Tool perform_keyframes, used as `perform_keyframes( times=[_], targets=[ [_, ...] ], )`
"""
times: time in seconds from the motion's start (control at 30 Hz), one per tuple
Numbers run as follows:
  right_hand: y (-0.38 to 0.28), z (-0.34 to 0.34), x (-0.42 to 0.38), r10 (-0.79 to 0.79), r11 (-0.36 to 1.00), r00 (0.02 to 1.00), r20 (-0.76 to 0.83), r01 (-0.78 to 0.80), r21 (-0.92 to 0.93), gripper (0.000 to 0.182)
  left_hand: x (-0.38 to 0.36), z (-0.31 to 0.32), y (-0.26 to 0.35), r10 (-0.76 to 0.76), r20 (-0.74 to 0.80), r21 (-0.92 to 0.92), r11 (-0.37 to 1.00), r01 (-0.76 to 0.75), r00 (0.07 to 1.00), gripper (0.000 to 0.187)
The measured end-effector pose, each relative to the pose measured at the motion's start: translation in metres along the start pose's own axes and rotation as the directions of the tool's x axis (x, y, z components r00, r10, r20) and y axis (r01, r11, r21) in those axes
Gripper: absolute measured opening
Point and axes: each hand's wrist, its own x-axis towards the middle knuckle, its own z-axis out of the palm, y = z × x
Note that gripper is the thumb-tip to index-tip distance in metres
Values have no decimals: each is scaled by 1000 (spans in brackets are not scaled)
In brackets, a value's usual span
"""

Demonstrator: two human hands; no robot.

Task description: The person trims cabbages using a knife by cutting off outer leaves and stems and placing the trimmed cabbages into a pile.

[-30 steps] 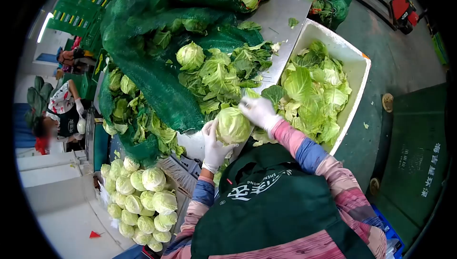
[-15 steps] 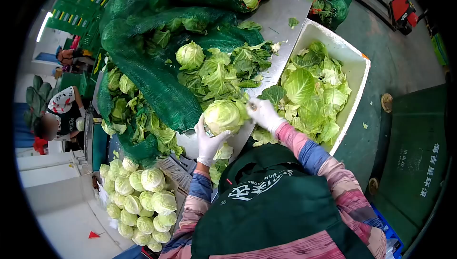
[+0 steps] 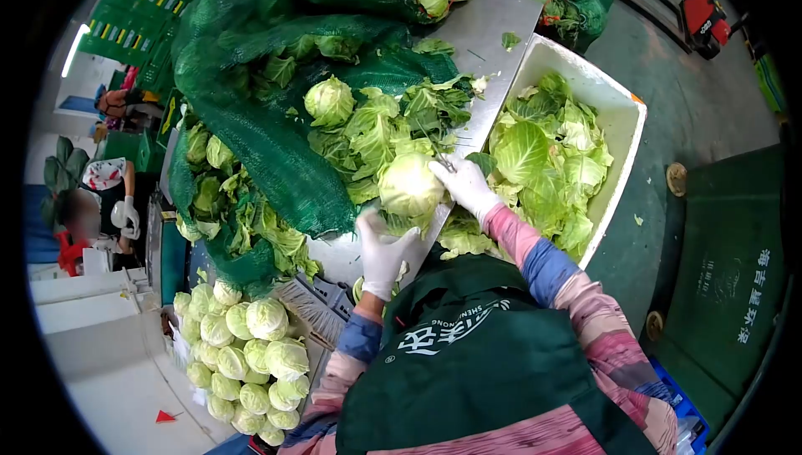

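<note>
A pale green cabbage (image 3: 411, 184) is in front of me over the metal table, its outer surface smoother and lighter than the leaves around it. My right hand (image 3: 468, 188), in a white glove, is closed at the cabbage's upper right edge. A thin dark item shows at its fingers, too small to name. Just below left of the cabbage, my gloved left hand (image 3: 383, 253) has its fingers apart, slightly blurred, and holds nothing. Loose cabbage leaves (image 3: 368, 142) lie behind the cabbage, beside another whole cabbage (image 3: 329, 101).
A white bin (image 3: 620, 154) of leaves stands right of the metal table (image 3: 493, 20). Green mesh sacks (image 3: 251, 129) cover the table's left and back. Stacked cabbages (image 3: 242, 355) sit at lower left, near a brush (image 3: 309, 305). Another person (image 3: 109, 196) works at far left.
My left hand has come off the cabbage and moved down, its fingers spreading. The cabbage now looks paler and sits slightly higher and to the right. My right hand has moved up against it.
</note>
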Motion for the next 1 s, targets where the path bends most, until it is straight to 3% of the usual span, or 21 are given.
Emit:
perform_keyframes(
  times=[0.03, 0.07, 0.1, 0.17, 0.2, 0.3, 0.33, 0.37, 0.5, 0.93, 1.0],
  targets=[
    [1, -2, 7, 21, 1000, 999, 36, -21, -4, 50, 2, 2, 18, 423, -29, 418, 828, -373, 906, 84],
    [2, -5, 11, 41, 999, 997, 68, -40, -9, 46, 8, 3, 34, 747, 125, 736, 372, -566, 653, 94],
    [-5, -8, 11, 39, 999, 997, 60, -38, -11, 46, 20, 3, 46, 735, 230, 700, 330, -633, 638, 102],
    [-23, -15, 8, 209, 966, 961, 182, -232, 114, 41, 46, -2, 63, 650, 448, 606, 283, -743, 613, 112],
    [-24, -14, 8, -9, 998, 994, 110, 15, -53, 40, 58, -3, 71, 553, 562, 530, 330, -781, 615, 109],
    [-21, -22, -13, 20, 982, 997, 79, -4, -189, 43, 62, 4, 82, 467, 626, 542, 315, -779, 624, 110],
    [-21, -18, -21, -43, 957, 999, 9, 44, -287, 49, 56, 12, 88, 424, 569, 662, 273, -698, 705, 110],
    [-21, -18, -28, -7, 956, 999, 46, 20, -291, 51, 52, 19, 90, 385, 496, 768, 225, -600, 778, 111],
    [-22, -6, -37, -42, 931, 997, 60, 60, -361, 58, 54, 35, 83, 436, 405, 785, 284, -550, 803, 108],
    [-32, -11, -22, 1, 876, 987, 160, 76, -476, 65, 37, 41, 55, 582, 319, 788, 275, -550, 748, 105],
    [-24, -11, -14, 29, 886, 988, 152, 45, -461, 58, 32, 44, 54, 596, 289, 786, 299, -541, 749, 104]
  ],
)
